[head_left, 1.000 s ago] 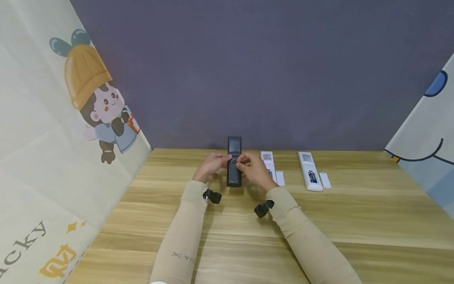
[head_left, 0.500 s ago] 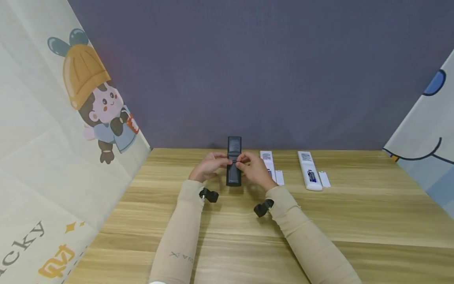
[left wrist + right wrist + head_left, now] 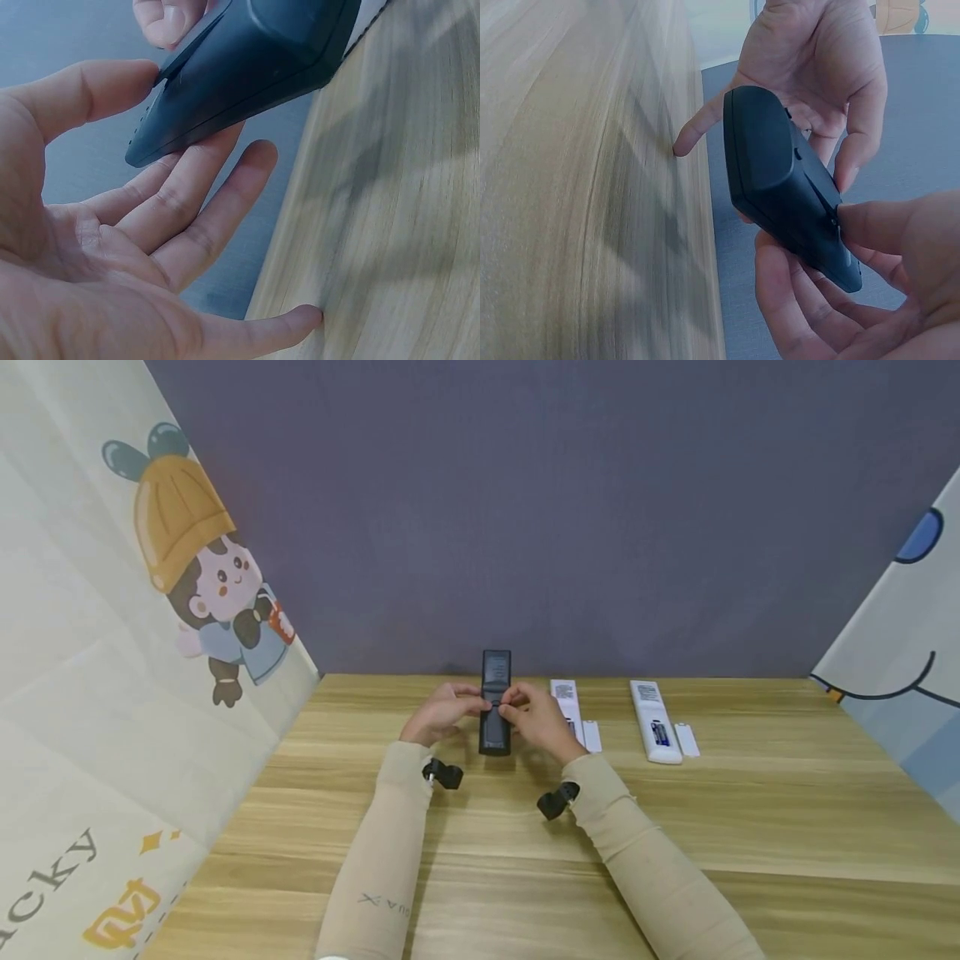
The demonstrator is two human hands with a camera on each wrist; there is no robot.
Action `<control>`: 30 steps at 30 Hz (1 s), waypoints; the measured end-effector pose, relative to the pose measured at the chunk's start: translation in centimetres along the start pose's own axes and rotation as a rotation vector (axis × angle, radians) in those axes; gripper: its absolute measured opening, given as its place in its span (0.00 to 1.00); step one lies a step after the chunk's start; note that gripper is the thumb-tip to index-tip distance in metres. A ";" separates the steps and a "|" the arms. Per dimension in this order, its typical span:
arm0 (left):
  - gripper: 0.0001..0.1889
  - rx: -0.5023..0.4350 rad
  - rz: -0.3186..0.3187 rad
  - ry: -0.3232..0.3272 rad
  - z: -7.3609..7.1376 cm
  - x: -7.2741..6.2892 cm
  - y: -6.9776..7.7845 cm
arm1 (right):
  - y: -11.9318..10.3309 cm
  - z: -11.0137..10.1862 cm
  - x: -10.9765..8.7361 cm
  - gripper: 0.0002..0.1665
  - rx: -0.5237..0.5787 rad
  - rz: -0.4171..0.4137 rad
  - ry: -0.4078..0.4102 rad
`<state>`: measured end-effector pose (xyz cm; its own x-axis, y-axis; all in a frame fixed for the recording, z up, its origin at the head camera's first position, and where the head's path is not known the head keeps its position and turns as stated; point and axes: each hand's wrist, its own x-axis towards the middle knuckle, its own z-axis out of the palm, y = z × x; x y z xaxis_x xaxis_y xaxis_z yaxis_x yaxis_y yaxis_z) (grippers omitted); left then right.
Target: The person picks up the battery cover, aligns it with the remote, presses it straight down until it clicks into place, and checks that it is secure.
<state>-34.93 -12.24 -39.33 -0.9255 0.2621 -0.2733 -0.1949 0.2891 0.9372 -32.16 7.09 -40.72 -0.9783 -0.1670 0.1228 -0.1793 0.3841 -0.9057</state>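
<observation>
A black remote control (image 3: 495,735) is held back side up over the table, its far end raised. My left hand (image 3: 446,712) grips its left side, thumb at the middle of the back and fingers underneath. In the left wrist view the little finger (image 3: 300,319) reaches down to the tabletop. From the right side, my right hand (image 3: 538,718) holds the remote with thumb and index finger at the battery cover's upper edge and other fingers below. At that edge the battery cover (image 3: 199,41) stands slightly raised from the body.
To the right lie two white remotes, the nearer one (image 3: 565,692) partly behind my right hand and the farther one (image 3: 647,714) with batteries (image 3: 660,733) showing. Beside them lie loose white battery covers (image 3: 592,737). A dark grey panel (image 3: 570,527) rises at the table's back edge.
My left thumb has slid down the remote's back to the battery cover's edge, close to the right thumb, and the left wrist has shifted slightly left. The right hand stays about where it was.
</observation>
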 end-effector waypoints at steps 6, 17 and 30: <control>0.21 0.010 0.004 0.001 0.1 -0.1 0.0 | 0.0 0.0 0.0 0.03 -0.014 0.010 -0.002; 0.21 0.015 0.004 0.006 0.1 0.0 -0.1 | -0.1 0.1 -0.1 0.04 -0.023 0.025 0.004; 0.22 0.005 0.009 0.001 0.2 -0.1 0.0 | -0.1 0.0 -0.2 0.03 -0.025 0.025 0.005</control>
<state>-34.82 -12.10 -39.36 -0.9276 0.2634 -0.2648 -0.1851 0.2916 0.9385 -31.96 7.06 -40.69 -0.9830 -0.1527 0.1021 -0.1571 0.4105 -0.8982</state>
